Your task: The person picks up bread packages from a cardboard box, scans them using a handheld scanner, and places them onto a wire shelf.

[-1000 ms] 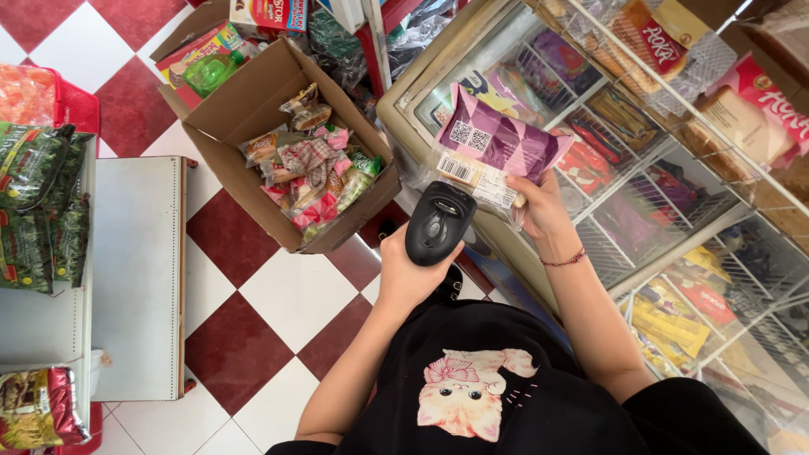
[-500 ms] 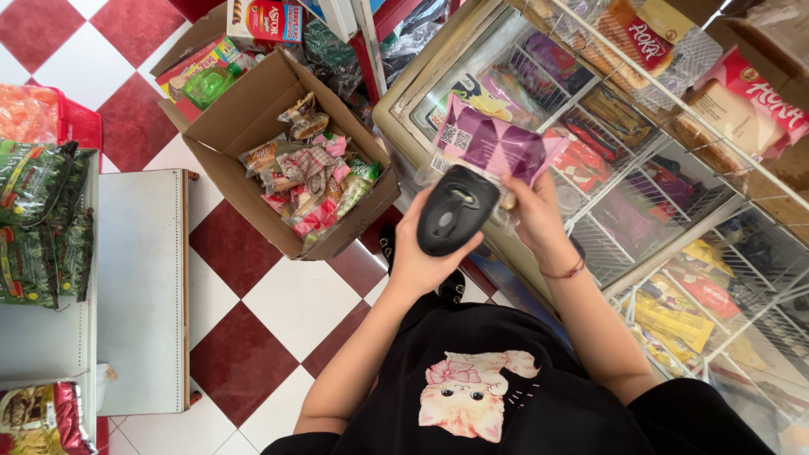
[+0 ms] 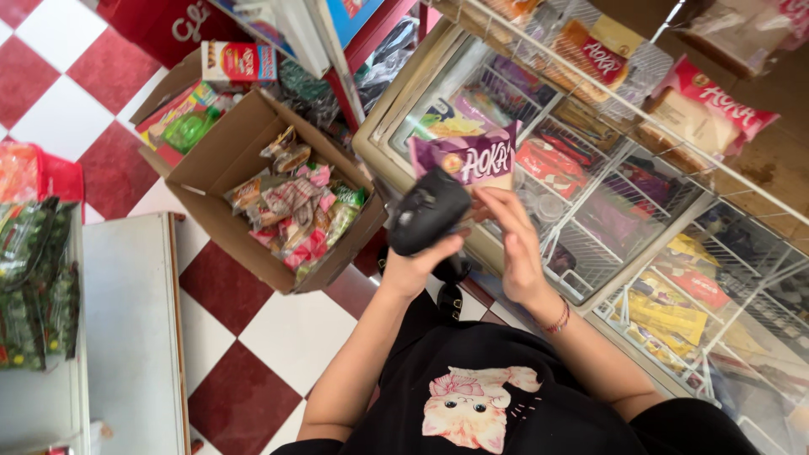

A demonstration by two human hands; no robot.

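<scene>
Head view looks down on my two hands in front of a glass-topped freezer. My left hand is wrapped tight around a black scanner, its head tipped up toward a purple snack packet. My right hand holds that packet from below, fingers spread up along its lower edge, so the packet stands upright just above the scanner and over the near rim of the freezer. The scanner head and packet sit just beside each other; I cannot tell whether they touch. To the left, on the red and white floor, an open cardboard box holds a heap of small wrapped snacks. A white table stands further left. A wire rack with more packets runs above the freezer.
</scene>
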